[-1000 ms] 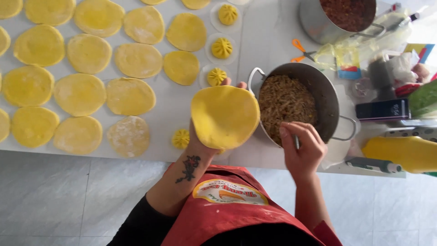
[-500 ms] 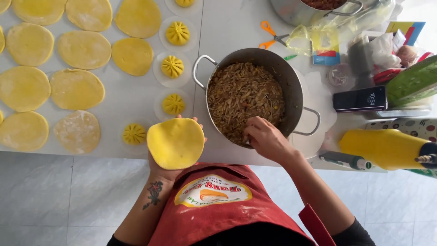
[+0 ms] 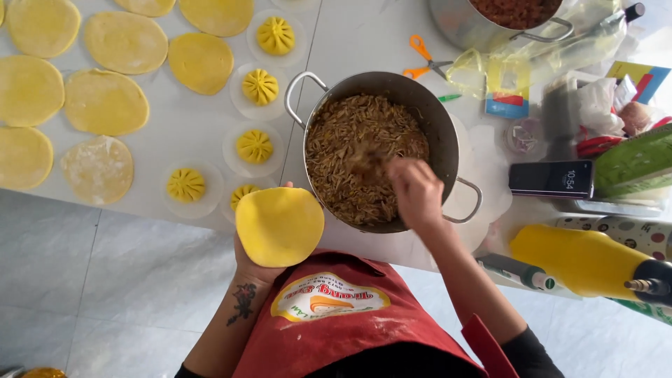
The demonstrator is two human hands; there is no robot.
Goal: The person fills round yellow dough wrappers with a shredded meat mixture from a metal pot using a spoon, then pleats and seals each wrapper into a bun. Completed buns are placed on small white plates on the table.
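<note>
A round yellow dough wrapper (image 3: 280, 225) lies flat on my left hand (image 3: 253, 262), held just off the table edge above my red apron. My right hand (image 3: 416, 190) reaches into the steel pot (image 3: 420, 94) of brown shredded filling (image 3: 350, 140), blurred with motion, gripping a utensil whose tip stirs the filling. Several pleated yellow dumplings (image 3: 254, 147) sit on white paper rounds left of the pot. Flat yellow wrappers (image 3: 105, 101) cover the table's left part.
A second steel pot (image 3: 462, 24) with dark filling stands at the back. Orange-handled scissors (image 3: 422, 59), plastic bags, a black phone (image 3: 551, 179), a green box and a yellow bottle (image 3: 581, 259) crowd the right side. Grey floor tiles show below the table edge.
My right hand has pushed deeper into the pot and is moving in the filling. My left hand keeps the wrapper level near the pot; the view has shifted left.
</note>
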